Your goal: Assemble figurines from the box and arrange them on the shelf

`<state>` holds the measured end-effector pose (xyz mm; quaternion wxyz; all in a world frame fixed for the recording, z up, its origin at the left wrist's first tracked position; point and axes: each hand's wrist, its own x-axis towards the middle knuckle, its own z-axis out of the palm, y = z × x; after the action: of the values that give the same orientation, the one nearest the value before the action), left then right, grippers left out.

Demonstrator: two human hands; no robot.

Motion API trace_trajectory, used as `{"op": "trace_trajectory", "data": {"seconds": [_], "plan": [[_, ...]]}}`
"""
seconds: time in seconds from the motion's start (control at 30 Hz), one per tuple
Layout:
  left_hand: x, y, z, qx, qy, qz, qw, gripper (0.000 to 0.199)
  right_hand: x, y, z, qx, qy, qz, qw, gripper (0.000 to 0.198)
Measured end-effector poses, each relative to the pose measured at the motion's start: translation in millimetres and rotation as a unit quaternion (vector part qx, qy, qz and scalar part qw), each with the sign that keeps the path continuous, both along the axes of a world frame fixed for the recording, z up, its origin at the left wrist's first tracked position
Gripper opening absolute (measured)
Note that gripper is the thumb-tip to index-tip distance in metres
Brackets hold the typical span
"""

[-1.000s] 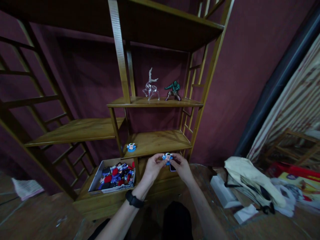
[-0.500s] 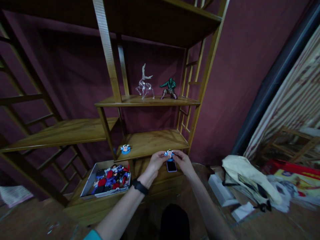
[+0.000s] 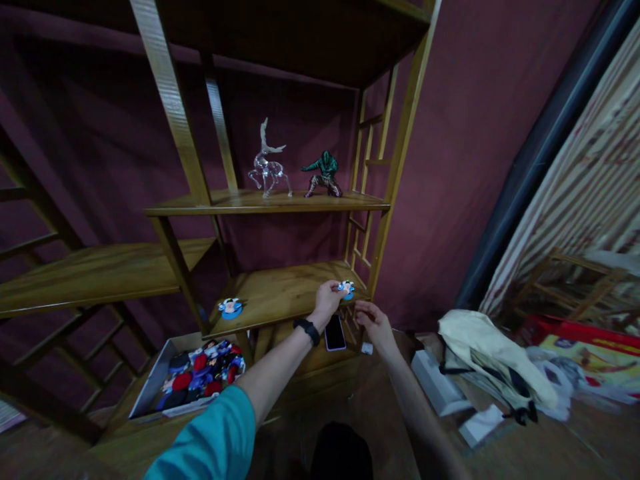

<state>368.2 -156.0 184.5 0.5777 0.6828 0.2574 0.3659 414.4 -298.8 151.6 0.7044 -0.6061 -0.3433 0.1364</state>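
At the right end of the lower wooden shelf [image 3: 280,288], my left hand [image 3: 327,300] grips a small blue-and-white figurine [image 3: 346,289] with a round blue base. The figurine is at the shelf's front edge; I cannot tell whether its base rests fully on the wood. My right hand [image 3: 376,325] is just below and right of it, apart from it, with fingers partly bent and nothing in them. A similar figurine [image 3: 231,308] stands at the left end of the same shelf. Beneath my hands a phone [image 3: 335,333] lies on the lower ledge.
A white box [image 3: 145,393] full of small figures sits at lower left. On the shelf above stand a clear deer [image 3: 270,167] and a green crouching figure [image 3: 324,175]. A cream cloth bag [image 3: 487,353] and a white carton [image 3: 437,383] lie on the floor at right.
My left hand has carried the figurine up and forward to the shelf's right end. The right hand has let go of it and dropped back. The view has shifted right.
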Motion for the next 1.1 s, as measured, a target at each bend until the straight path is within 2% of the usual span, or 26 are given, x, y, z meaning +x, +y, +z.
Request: {"op": "trace_trajectory", "data": {"seconds": [0.2,0.37,0.67,0.83,1.0,1.1], "plan": [[35.0,9.3,-9.6,0.091,0.104,0.049,0.989,0.021,-18.8,-26.1,-54.6,-0.037,0.017,-0.004,0.999,0.027],[47.6,7.2,-11.9,0.166,0.152,0.056,0.973,0.021,-37.5,-35.6,-85.9,-0.046,0.040,0.023,0.998,0.026],[45.4,6.3,-12.9,0.215,0.191,0.052,0.956,0.022,-86.8,-31.0,-107.2,-0.062,0.124,0.046,0.989,0.019],[40.8,0.9,-11.5,0.246,0.221,0.070,0.941,0.021,-110.3,-24.2,-123.2,-0.045,0.185,0.072,0.979,0.024],[39.7,1.7,-6.1,0.264,0.249,0.055,0.930,0.020,-132.1,-19.1,-137.2,-0.032,0.176,0.055,0.982,0.024],[38.7,3.1,-2.7,0.284,0.246,0.031,0.926,0.019,-137.8,-17.9,-143.6,-0.050,0.135,0.046,0.989,0.021]]}}
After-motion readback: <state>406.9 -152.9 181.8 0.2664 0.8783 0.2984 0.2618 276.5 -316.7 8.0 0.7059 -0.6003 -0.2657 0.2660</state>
